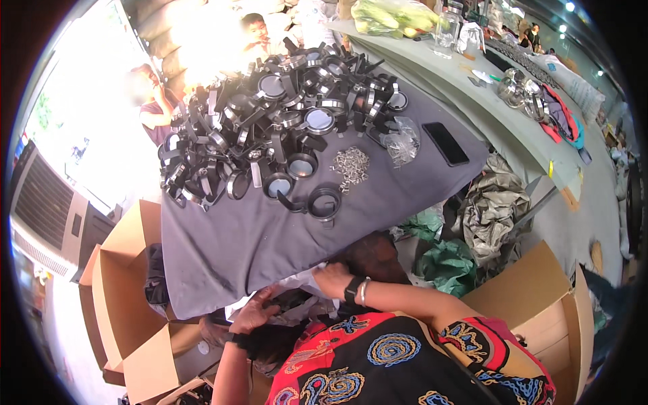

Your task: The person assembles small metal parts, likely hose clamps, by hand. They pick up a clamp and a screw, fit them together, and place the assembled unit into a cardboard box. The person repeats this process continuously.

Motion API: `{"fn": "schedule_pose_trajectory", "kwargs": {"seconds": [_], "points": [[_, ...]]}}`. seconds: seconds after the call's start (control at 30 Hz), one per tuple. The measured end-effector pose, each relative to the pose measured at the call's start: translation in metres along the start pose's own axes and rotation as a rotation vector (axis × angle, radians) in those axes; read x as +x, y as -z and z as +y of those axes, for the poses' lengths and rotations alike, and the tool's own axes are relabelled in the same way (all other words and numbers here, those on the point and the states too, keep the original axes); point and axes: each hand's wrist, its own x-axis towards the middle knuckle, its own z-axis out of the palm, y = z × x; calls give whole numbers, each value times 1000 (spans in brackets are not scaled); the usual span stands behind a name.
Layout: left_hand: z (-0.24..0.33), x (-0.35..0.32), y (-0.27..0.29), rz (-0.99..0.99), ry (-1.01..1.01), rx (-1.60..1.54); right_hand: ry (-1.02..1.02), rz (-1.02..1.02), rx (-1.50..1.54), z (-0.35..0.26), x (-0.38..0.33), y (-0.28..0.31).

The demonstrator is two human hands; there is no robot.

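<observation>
Hands low at worktop (pixel 256 243) edge, left hand (pixel 253 314) & right hand (pixel 332 278) on white bag (pixel 297 287) (fingers' grip can't tell), w/ ring parts (pixel 270 128) heaped, seemingly mostly unsorted.

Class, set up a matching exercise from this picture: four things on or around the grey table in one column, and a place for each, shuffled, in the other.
Things:
1. phone
2. clips
3. cardboard box
4. jar

Places:
A. left of the table, on the floor
B. far long table
C. right end of the grey cloth
D. middle of the cloth, beside the rings

Pairs: 1-C, 2-D, 3-A, 4-B
</observation>
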Motion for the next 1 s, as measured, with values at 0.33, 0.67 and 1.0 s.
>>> {"fn": "schedule_pose_trajectory", "kwargs": {"seconds": [0.33, 0.67, 1.0], "points": [[20, 36, 2, -415, -18, 177, 101, -307, -242, 7, 49, -82], [49, 44, -16, -56, -162, 495, -42, -277, -178, 70, 99, -164], [-1, 31, -54, -171, -190, 347, 194, 570, 322, 37, -42, 143]]}}
